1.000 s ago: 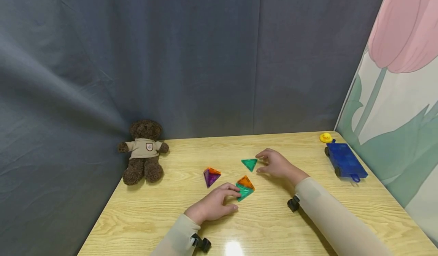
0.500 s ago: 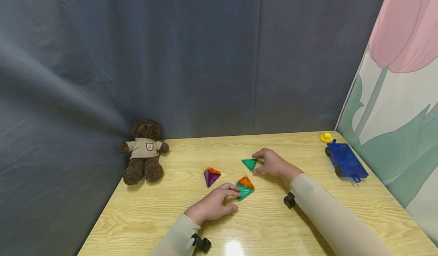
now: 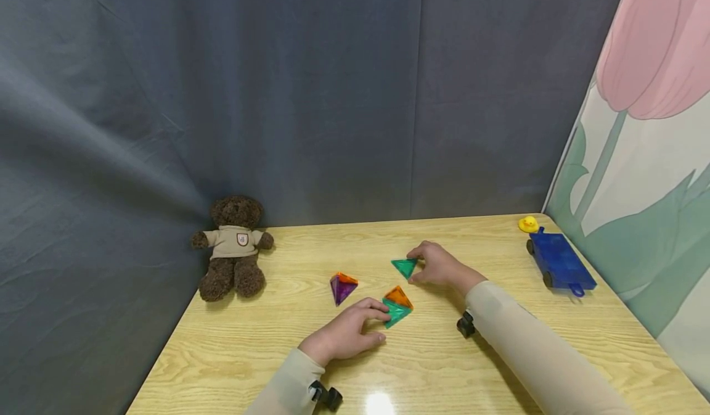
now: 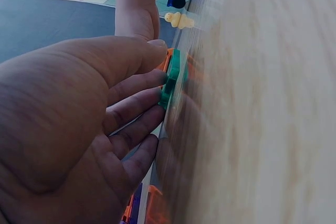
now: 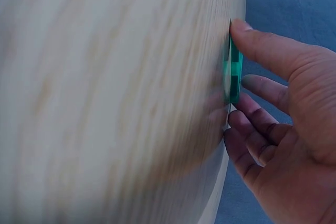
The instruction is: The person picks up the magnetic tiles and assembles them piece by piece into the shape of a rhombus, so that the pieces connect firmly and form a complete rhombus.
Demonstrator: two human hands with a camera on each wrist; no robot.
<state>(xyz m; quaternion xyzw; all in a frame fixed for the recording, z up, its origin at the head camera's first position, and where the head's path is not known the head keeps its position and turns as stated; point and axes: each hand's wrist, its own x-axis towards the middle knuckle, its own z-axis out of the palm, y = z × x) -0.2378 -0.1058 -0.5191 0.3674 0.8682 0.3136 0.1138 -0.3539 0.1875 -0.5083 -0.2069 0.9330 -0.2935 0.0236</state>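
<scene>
In the head view my right hand (image 3: 442, 266) pinches a green translucent triangular magnetic tile (image 3: 403, 267) lying on the table. Its thumb is at the near corner and its index finger at the far right corner; the right wrist view shows the same tile (image 5: 235, 72) edge-on between them. My left hand (image 3: 348, 330) lies nearer the front, fingers loosely extended, fingertips on a second green triangular tile (image 3: 396, 314). An orange triangular tile (image 3: 399, 296) adjoins that tile's far side. Left of them stands a small purple and orange tile pyramid (image 3: 342, 288).
A brown teddy bear (image 3: 235, 248) in a beige shirt sits at the table's back left. At the back right are a blue wheeled cart (image 3: 561, 259) and a yellow rubber duck (image 3: 528, 224). A dark curtain (image 3: 333, 94) hangs behind the wooden table (image 3: 233, 353).
My right hand has moved slightly left and closed its thumb and index finger onto the green tile. The left hand and the other tiles have stayed in place.
</scene>
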